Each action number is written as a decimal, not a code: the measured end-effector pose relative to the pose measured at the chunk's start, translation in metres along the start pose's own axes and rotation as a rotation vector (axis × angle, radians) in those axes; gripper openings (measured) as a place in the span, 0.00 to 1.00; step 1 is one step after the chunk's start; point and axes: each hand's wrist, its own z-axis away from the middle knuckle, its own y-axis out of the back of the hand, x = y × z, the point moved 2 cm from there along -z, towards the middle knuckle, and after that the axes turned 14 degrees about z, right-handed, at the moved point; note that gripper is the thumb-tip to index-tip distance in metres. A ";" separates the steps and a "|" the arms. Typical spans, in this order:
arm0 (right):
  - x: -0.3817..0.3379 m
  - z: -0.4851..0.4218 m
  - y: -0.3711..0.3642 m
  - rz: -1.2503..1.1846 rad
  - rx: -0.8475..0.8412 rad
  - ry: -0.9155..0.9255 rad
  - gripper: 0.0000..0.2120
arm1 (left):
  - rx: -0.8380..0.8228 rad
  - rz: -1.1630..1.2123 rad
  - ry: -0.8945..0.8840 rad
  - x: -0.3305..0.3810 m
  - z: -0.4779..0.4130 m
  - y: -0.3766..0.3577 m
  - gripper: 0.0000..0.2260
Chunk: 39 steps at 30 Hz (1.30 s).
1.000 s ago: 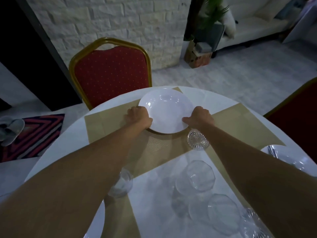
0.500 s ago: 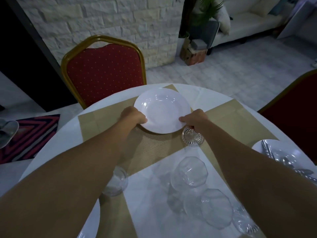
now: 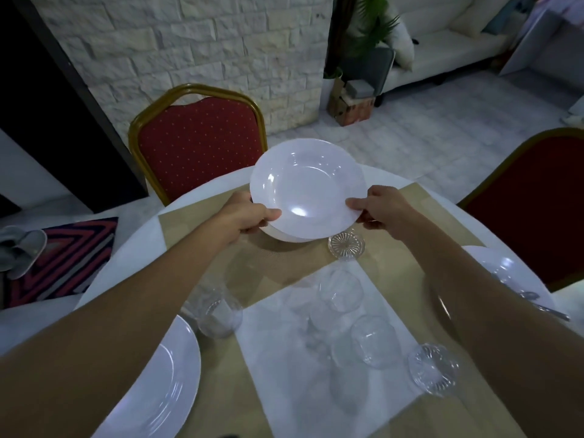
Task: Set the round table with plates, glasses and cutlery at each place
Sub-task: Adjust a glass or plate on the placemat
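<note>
Change noted: the white plate (image 3: 308, 188), which lay flat on the beige placemat (image 3: 202, 222) a second ago, is now lifted and tilted toward the camera, held above the mat in front of the red chair (image 3: 197, 142). The left hand (image 3: 249, 216) pinches its near-left rim and the right hand (image 3: 380, 210) its near-right rim — both closed on the plate, thumbs on top. A second white rim shows just beneath the lifted plate; whether it is another plate left on the mat cannot be told. A small cut-glass tumbler (image 3: 346, 245) stands on the mat just on the near side of the plate. Judgement: this place before the red chair is not settled — the plate is being repositioned or taken elsewhere, and no cutlery shows there.
</note>
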 end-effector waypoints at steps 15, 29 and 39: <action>0.046 0.198 0.073 -0.374 0.166 0.018 0.10 | -0.003 0.083 -0.227 0.014 0.198 -0.058 0.19; 0.162 0.372 0.079 -0.564 0.273 -0.125 0.11 | -0.262 0.272 -0.170 -0.054 0.363 -0.101 0.20; 0.249 0.455 0.048 -0.507 0.368 -0.261 0.05 | -0.448 0.277 -0.001 -0.139 0.428 -0.108 0.10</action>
